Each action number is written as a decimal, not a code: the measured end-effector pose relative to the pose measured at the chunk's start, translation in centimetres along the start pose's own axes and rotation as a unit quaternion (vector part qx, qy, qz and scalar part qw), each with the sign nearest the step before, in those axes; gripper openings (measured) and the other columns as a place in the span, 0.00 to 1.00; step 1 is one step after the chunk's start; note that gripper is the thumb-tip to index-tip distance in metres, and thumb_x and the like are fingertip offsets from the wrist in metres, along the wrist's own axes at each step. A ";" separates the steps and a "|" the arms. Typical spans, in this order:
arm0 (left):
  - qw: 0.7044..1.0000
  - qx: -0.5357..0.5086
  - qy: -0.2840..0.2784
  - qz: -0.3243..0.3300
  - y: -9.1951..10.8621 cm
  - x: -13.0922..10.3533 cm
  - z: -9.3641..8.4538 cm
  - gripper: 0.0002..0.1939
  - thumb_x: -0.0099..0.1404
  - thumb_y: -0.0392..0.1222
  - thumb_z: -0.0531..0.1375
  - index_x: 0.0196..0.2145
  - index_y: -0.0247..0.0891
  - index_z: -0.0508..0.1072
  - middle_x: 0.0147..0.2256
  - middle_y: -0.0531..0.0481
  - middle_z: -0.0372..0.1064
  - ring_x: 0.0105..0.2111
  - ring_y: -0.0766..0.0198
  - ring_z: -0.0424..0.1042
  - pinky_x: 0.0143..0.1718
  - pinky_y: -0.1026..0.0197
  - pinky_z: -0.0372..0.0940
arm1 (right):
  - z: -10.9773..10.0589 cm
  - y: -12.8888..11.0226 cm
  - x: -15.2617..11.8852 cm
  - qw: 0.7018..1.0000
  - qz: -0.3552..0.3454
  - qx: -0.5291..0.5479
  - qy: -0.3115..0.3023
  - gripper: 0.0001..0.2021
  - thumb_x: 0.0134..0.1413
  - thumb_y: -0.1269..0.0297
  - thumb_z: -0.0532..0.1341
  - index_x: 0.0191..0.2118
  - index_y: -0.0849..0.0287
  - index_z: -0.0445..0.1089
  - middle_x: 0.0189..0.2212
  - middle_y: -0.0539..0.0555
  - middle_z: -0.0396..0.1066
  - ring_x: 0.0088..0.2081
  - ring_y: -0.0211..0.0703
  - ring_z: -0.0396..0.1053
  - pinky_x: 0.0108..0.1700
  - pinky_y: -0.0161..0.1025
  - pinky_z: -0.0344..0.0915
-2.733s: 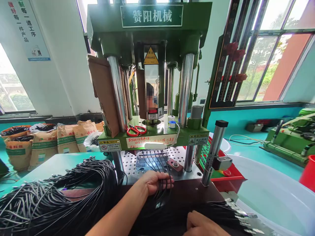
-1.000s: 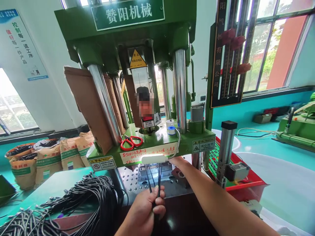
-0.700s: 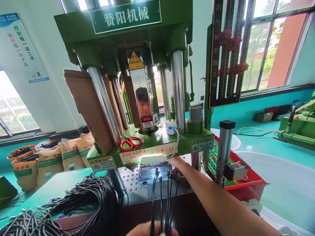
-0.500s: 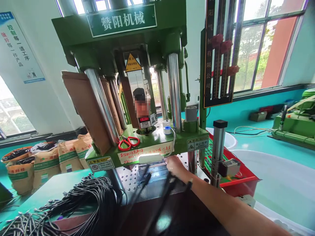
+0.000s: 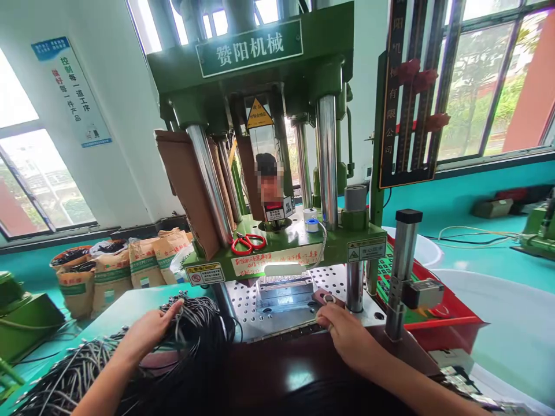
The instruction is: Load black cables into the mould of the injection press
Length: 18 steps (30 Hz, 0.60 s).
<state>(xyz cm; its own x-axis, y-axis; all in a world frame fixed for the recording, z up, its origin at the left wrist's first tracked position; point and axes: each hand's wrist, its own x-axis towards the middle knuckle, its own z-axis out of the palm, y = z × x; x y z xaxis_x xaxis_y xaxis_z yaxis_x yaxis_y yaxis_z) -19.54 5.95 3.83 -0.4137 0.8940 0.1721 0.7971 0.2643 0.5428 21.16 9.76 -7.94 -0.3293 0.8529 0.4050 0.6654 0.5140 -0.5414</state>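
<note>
1. At 8 o'clock, nearest the camera, the left hand lies flat on the heap of black cables, fingers spread loosely and pointing towards 1 o'clock; it grips nothing that can be seen.
2. The heap sprawls over the light tabletop from the lower left corner up to the foot of the machine, its metal-tipped ends fanning out towards 9 o'clock.
3. At 5 o'clock the right hand rests on the front edge of the perforated steel plate, fingers curled narrow. Its fingertips seem to touch the small brown block, though the contact is hard to make out.
4. Just beyond, at centre, the mould sits bare under the lit lamp strip.
5. Above it, the green press rises on chrome columns; red scissors lie on its lower platen.
6. At 3 o'clock stands a red tray and a large white tub.
7. Far back at 9 o'clock, paper sacks stand against the wall.
</note>
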 end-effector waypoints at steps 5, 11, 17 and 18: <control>0.974 0.118 0.091 0.169 3.0 -5.5 0.7 0.22 0.64 0.57 0.48 0.37 0.41 0.74 0.40 0.42 0.75 0.43 0.48 0.72 0.48 0.49 0.62 | -0.2 1.2 -0.4 0.997 -0.022 -0.056 -0.055 0.10 0.58 0.72 0.50 0.34 0.58 0.68 0.33 0.54 0.71 0.38 0.45 0.69 0.43 0.40 0.63; 0.902 0.128 -0.158 0.382 4.4 -6.7 4.0 0.18 0.67 0.51 0.50 0.50 0.51 0.71 0.53 0.53 0.69 0.59 0.57 0.59 0.63 0.51 0.45 | -0.6 0.8 -0.3 0.981 -0.039 -0.151 -0.114 0.09 0.56 0.72 0.56 0.30 0.61 0.73 0.31 0.59 0.72 0.38 0.54 0.68 0.43 0.48 0.62; 0.918 0.129 -0.088 0.364 4.6 -7.1 5.4 0.18 0.65 0.52 0.54 0.49 0.46 0.73 0.53 0.46 0.68 0.56 0.51 0.61 0.60 0.47 0.51 | -2.1 -0.5 -1.0 0.980 -0.037 -0.160 -0.115 0.08 0.57 0.70 0.58 0.37 0.58 0.75 0.36 0.58 0.73 0.42 0.52 0.68 0.46 0.45 0.62; 0.912 0.131 -0.071 0.381 5.1 -8.4 5.6 0.17 0.65 0.51 0.54 0.48 0.46 0.73 0.52 0.46 0.69 0.55 0.51 0.63 0.59 0.48 0.53 | -2.8 -0.8 -1.9 0.982 -0.032 -0.154 -0.106 0.09 0.57 0.69 0.57 0.41 0.57 0.74 0.38 0.57 0.73 0.44 0.51 0.67 0.48 0.45 0.61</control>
<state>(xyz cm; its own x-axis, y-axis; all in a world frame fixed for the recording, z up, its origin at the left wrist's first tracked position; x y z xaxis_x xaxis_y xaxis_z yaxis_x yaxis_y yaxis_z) -9.56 1.80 0.51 0.3516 0.8869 0.2996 0.9148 -0.3935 0.0914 23.13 7.50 -6.16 -0.4880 0.8361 0.2505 0.7991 0.5434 -0.2571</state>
